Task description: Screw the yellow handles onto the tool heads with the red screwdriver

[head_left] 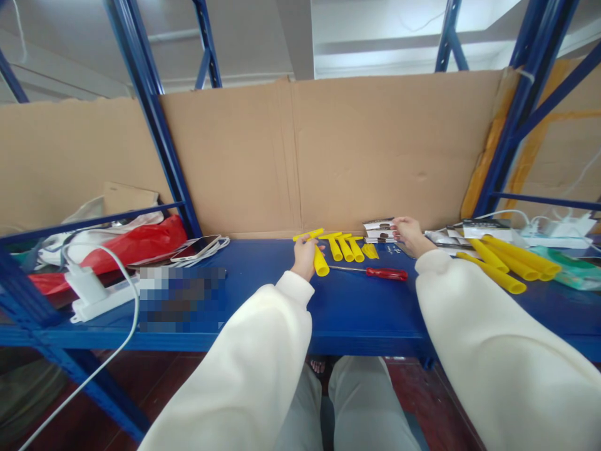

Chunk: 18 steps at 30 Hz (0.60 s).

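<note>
My left hand [304, 255] is closed around a yellow T-shaped piece [320, 263], whose round open end points toward me. Right of it, several similar yellow T-shaped pieces [346, 249] lie in a row near the cardboard. A small flat yellow piece [370, 251] ends that row. My right hand [408, 232] has its fingers together at the right edge of a stack of printed cards or packets [379, 230]; whether it grips one is too small to tell. A red-handled screwdriver [385, 274] lies between my hands, its shaft pointing left.
Yellow tubes [511, 257] lie at the right, beside a green plastic packet [575, 269] and a white power strip [558, 233]. Left are a red bag [141, 247], a phone [196, 248] and a white charger [87, 285] with a cable. Cardboard [375, 144] stands behind the blue shelf [263, 275].
</note>
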Tool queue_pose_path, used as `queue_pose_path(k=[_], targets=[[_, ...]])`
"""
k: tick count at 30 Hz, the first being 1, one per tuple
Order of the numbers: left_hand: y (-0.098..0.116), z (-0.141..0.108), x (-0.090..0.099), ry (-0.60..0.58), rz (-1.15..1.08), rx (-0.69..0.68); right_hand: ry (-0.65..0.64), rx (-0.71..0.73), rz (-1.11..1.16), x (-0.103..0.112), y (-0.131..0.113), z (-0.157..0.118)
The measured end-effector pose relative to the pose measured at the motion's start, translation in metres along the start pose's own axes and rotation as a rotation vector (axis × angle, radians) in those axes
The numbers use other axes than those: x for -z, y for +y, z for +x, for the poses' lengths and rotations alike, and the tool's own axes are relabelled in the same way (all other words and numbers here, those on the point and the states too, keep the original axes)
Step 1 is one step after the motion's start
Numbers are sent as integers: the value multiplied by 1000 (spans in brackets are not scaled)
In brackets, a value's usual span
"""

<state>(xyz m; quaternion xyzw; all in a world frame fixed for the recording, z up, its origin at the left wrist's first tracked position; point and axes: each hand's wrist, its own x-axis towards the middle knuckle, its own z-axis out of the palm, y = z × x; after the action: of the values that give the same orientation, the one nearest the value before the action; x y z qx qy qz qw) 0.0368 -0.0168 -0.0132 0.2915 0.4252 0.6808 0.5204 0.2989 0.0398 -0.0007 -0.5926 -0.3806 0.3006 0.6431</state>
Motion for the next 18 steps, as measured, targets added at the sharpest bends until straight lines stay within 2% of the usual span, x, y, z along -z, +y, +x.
queue_pose_path(k=[9,12,15,18], targets=[[-3,-4,-3,-52,29,31,-207,-87,-113,6,22,20],[-3,-4,-3,-53,48,40,-205,-68,-185,6,24,23],[-3,-5,-4,-53,59,52,-159,30,-378,6,27,26],[-4,-8,-4,-64,84,52,-141,283,-786,3,28,28]])
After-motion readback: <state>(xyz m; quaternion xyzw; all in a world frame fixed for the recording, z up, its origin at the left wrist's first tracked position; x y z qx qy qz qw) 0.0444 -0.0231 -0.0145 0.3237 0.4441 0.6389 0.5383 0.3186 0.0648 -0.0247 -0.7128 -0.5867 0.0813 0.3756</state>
